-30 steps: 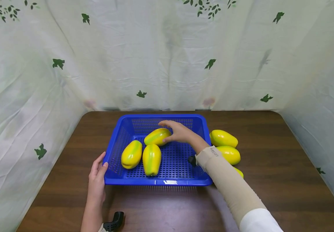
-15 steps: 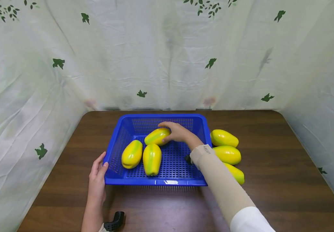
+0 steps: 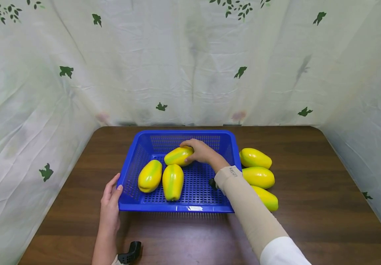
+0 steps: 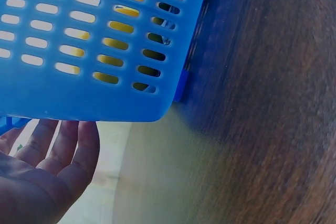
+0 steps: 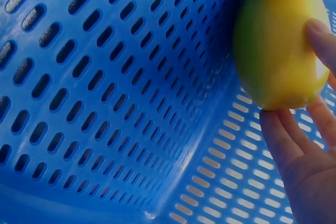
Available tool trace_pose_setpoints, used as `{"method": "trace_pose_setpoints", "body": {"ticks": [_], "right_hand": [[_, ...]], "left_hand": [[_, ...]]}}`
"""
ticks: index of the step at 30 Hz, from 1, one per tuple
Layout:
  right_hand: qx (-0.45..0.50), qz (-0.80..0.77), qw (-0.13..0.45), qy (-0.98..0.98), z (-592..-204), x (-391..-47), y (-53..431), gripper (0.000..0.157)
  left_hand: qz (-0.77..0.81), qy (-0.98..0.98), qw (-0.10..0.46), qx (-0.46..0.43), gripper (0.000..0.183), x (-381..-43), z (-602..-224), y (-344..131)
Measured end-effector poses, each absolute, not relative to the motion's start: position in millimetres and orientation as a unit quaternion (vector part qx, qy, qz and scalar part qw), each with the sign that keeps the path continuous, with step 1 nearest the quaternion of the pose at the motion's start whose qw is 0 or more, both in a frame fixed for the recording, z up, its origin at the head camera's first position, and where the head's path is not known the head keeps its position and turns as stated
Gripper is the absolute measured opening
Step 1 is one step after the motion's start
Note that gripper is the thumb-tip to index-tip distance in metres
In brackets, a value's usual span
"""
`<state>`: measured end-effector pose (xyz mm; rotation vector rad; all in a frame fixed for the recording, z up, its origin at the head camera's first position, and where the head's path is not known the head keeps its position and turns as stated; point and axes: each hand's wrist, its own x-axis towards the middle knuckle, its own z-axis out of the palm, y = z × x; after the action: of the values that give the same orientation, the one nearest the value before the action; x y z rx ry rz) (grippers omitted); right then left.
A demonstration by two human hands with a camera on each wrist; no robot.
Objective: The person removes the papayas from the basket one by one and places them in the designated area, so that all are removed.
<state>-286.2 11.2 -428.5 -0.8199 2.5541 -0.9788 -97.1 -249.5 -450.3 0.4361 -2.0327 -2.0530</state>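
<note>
A blue plastic basket (image 3: pixel 150 208) with slotted walls stands mid-table and holds three yellow papayas with green streaks. My left hand (image 3: pixel 110 206) grips its left rim, thumb on the top edge; in the left wrist view, the fingers reach up to the rim beside the slotted wall (image 4: pixel 79 98). Inside the basket, my right hand (image 3: pixel 203 151) grips the rear papaya (image 3: pixel 177 156) at its right end. The right wrist view shows thumb and fingers on either side of that papaya (image 5: pixel 278 45). The left papaya (image 3: pixel 150 176) and the front papaya (image 3: pixel 173 183) lie close by.
Three more papayas (image 3: pixel 258 177) lie in a row on the brown wooden table (image 3: pixel 313 191), just right of the basket; the right sleeve (image 3: pixel 250 206) partly covers the nearest. A pale curtain (image 3: pixel 190 66) with leaf prints surrounds the table's back and sides.
My right hand has closed in around the rear papaya, and its forearm has shifted left, uncovering more of the papayas on the table. The left hand and basket stay put.
</note>
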Motion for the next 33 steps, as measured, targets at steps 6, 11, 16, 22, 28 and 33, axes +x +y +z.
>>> {"method": "trace_pose_setpoints", "body": {"ticks": [6,11,16,22,28,33], "right_hand": [[-0.283,-0.337,0.137,0.888,-427.6,-286.0,11.9,0.05],[-0.286,-0.347,0.13,0.884,-424.7,-284.8,14.0,0.048],[-0.291,-0.374,0.123,0.872,-416.6,-281.8,16.4,0.047],[-0.283,-0.434,0.115,0.848,-407.7,-278.5,20.6,0.048],[-0.29,-0.47,0.096,0.828,-400.4,-276.6,27.8,0.048],[-0.293,-0.49,0.083,0.817,-395.2,-275.1,38.3,0.049]], "left_hand": [[-0.69,-0.701,0.101,0.15,0.042,-96.1,-449.5,-249.5],[-0.691,-0.7,0.099,0.152,0.042,-96.4,-449.3,-248.9],[-0.695,-0.694,0.101,0.158,0.042,-97.2,-449.2,-248.8],[-0.699,-0.689,0.103,0.164,0.041,-97.1,-448.9,-249.3],[-0.695,-0.693,0.104,0.162,0.041,-96.6,-449.4,-249.6],[-0.697,-0.692,0.107,0.156,0.042,-96.8,-449.6,-249.6]]}}
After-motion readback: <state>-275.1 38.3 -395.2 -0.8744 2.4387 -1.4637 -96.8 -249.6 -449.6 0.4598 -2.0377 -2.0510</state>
